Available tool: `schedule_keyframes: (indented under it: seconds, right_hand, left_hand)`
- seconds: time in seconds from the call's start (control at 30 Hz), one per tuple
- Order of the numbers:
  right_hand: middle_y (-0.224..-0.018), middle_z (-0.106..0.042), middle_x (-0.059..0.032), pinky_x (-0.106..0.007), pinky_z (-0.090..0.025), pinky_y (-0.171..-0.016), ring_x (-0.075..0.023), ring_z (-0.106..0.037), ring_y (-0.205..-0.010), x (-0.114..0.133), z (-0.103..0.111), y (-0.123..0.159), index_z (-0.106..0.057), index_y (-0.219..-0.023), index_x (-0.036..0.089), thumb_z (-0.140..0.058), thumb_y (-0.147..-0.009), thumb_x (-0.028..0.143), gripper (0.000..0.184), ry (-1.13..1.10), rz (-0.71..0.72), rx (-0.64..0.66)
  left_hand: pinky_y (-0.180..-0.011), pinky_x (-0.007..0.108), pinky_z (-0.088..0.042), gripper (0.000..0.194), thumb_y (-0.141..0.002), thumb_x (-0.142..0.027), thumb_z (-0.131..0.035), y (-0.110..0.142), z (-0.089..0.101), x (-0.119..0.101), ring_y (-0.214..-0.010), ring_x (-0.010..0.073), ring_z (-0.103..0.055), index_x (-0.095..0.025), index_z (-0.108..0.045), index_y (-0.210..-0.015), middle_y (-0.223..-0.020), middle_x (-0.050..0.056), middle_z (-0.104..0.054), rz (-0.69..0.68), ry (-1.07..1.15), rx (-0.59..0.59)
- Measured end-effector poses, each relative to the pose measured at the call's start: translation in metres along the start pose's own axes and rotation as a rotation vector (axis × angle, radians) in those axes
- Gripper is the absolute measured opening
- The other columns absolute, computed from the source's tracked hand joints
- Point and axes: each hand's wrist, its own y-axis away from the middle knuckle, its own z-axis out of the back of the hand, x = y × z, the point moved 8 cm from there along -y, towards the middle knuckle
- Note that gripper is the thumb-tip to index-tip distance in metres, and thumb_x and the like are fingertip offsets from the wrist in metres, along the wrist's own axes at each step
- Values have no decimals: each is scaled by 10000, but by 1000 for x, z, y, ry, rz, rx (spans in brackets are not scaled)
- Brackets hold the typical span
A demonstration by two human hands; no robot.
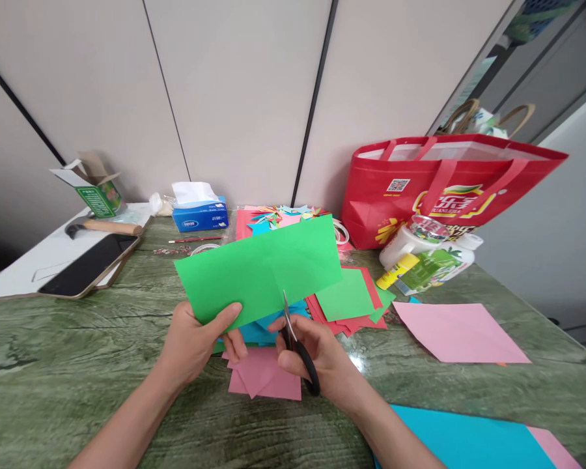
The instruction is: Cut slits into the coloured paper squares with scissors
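Observation:
A strip of green paper [254, 270] is held up in front of me, tilted with its right end higher. My left hand [202, 335] pinches its lower left edge, thumb on top. In my right hand [312, 355] is a pair of scissors [300, 355] with black handles. The blades point up at the strip's lower edge, right of its middle; I cannot tell how far they reach into it. Below the hands lie pink paper pieces [268, 378], and blue paper [268, 319] shows partly behind the strip. A lighter green sheet [349, 296] rests on red paper [344, 324] to the right.
At the back stand a blue tissue box [200, 213] and a red bag [385, 195]. A glue stick [398, 270] leans by white bottles. On the left are a phone [90, 264] and a hammer [107, 226]. Pink [461, 332] and blue sheets [469, 436] lie right.

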Motion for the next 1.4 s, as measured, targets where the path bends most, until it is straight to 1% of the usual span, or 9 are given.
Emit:
schedule_keyframes:
  seconds: [0.27, 0.47, 0.8, 1.07, 1.4]
  right_hand:
    - [-641, -430, 34, -227, -299, -514, -91, -370, -557, 0, -1, 0, -532, -879, 169, -667, -648, 391, 347, -12, 1, -12]
    - [-649, -443, 28, -231, -305, -523, -93, -379, -564, 2, -1, 0, -525, -902, 164, -668, -648, 388, 367, -29, -2, -22]
    - [-617, -436, 42, -223, -303, -497, -91, -375, -540, 0, 1, -1, -544, -846, 187, -672, -640, 390, 316, 10, 16, -44]
    - [-678, -487, 14, -240, -335, -555, -110, -431, -613, -4, 2, -1, -528, -881, 173, -681, -639, 373, 349, -39, 2, -63]
    - [-615, -433, 41, -219, -299, -504, -87, -362, -544, -4, 3, -1, -533, -845, 173, -672, -651, 364, 306, 10, 19, -54]
  left_hand:
    - [-295, 244, -420, 238, -676, -270, -591, -1, 0, 1, -287, 148, -513, -136, -567, -481, -376, 34, -596, 3, -6, -4]
    - [-290, 245, -417, 249, -675, -272, -588, -1, 0, -1, -283, 149, -510, -136, -559, -469, -367, 36, -588, 5, -10, -12]
    - [-288, 246, -416, 223, -674, -266, -595, 0, 1, 2, -282, 153, -510, -140, -564, -493, -369, 34, -593, 5, 15, -8]
    - [-292, 244, -421, 236, -693, -255, -582, 0, -2, 1, -289, 151, -516, -140, -580, -487, -379, 29, -598, -9, 10, 7]
    - [-289, 237, -424, 251, -693, -261, -584, 0, -1, 1, -289, 149, -518, -137, -570, -475, -371, 30, -595, -5, 18, 14]
